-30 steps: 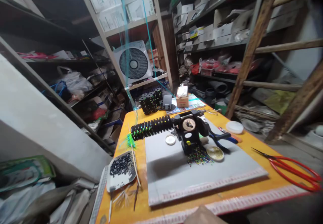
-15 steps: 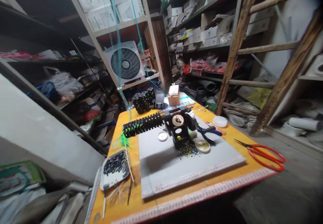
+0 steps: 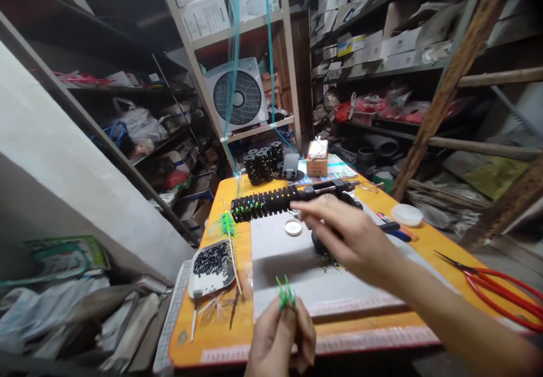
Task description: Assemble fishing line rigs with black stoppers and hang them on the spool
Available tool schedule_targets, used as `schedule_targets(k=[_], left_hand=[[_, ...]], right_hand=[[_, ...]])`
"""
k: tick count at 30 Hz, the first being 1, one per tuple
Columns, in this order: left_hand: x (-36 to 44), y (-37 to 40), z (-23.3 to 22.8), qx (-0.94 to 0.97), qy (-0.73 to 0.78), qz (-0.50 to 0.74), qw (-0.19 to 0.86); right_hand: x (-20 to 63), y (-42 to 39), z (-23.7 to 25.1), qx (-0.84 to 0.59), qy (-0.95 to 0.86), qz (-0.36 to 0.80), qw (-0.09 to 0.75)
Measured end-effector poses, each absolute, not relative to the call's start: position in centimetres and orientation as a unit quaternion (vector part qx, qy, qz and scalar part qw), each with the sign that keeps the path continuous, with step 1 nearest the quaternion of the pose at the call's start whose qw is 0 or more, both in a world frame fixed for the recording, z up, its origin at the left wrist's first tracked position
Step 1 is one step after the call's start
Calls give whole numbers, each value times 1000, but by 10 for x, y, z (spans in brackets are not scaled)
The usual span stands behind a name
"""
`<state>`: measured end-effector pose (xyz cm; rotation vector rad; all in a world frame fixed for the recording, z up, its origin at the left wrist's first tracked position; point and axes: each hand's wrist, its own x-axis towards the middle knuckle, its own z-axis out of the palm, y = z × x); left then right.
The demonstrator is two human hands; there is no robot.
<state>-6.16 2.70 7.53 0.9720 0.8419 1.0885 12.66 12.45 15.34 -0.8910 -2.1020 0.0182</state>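
My left hand (image 3: 282, 334) is closed in a pinch at the bottom middle, with green spiky strands (image 3: 287, 294) sticking up between thumb and fingers. My right hand (image 3: 343, 232) reaches in from the right with fingers stretched out. Its fingertips are at the inner end of a black ridged cylinder (image 3: 263, 203) with green and yellow specks; whether they touch it I cannot tell. The cylinder juts left from a black clamp device (image 3: 326, 189), whose body is mostly hidden behind the right hand. Small coloured beads (image 3: 327, 261) show partly below that hand.
On the yellow table (image 3: 220, 340) lie a tray (image 3: 199, 289) of small black pieces, a green tuft (image 3: 228, 224), a white lid (image 3: 293, 227), a clear round dish (image 3: 407, 214) and red-handled scissors (image 3: 500, 292). Black rolls (image 3: 259, 165) and a small box (image 3: 317, 159) stand at the back.
Both hands have come into view, the left with green strands in its pinch, the right over the clamp device. The camera has turned left, so the scene sits further right.
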Motion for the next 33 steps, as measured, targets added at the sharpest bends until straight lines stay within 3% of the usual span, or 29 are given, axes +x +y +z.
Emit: schedule_targets(k=[4, 8, 12, 14, 18, 22, 29, 33], left_hand=[[-44, 65, 85, 387, 313, 577, 648], [-33, 83, 85, 356, 315, 592, 651], [-27, 91, 82, 377, 322, 589, 639], [-23, 94, 79, 410, 331, 593, 609], [-16, 98, 73, 489, 377, 570, 541], [-9, 101, 65, 521, 419, 561, 488], [5, 114, 60, 427, 460, 616, 476], [7, 125, 65, 395, 441, 649, 477]], right_hand=[[125, 190, 153, -350, -847, -47, 397], [124, 200, 141, -325, -862, -64, 385], [125, 168, 128, -319, -819, -92, 468], [125, 149, 123, -320, -799, -38, 508], [121, 128, 115, -348, -779, 149, 499], [115, 127, 107, -364, -743, 199, 525], [104, 130, 96, -361, -759, 13, 542], [104, 140, 106, -385, -749, 13, 539]])
